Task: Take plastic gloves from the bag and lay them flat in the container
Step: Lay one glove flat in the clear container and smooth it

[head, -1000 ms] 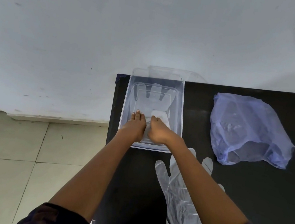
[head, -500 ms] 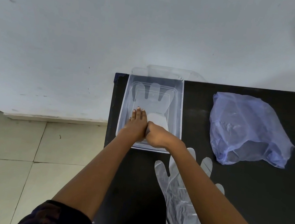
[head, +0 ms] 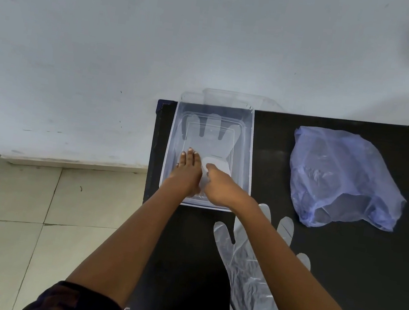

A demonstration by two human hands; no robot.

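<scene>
Nearest the person, two dark sleeves sit at the bottom edge and both bare forearms reach forward over the black desk (head: 342,253). Under and to the right of the right forearm, well behind both grips, a clear plastic glove (head: 243,265) lies flat on the desk with its fingers pointing away from the person. Further on, both hands are inside the near end of the clear container (head: 250,145), which stands at the desk's left edge. The left hand (head: 186,170) lies palm down with its fingers straight and close together, pressing on the glove in the container (head: 209,139). The right hand (head: 220,186) is just beside it, touching it at the thumb side; its fingers are curled under and seem to pinch a folded white part of that glove just ahead of the knuckles, though the fingertips are hidden, so the hold cannot be told for certain. Beyond both grips the glove spreads flat over the container floor, its fingers reaching the far wall. Well to the right of the grips, apart from the container, the blue plastic bag (head: 340,174) lies crumpled on the desk with its mouth open toward the person. Past the container's far end, a second clear plastic piece (head: 232,98) shows against the pale wall (head: 214,38). Left of the grips, beyond the desk edge, lies the tiled floor (head: 7,206).
</scene>
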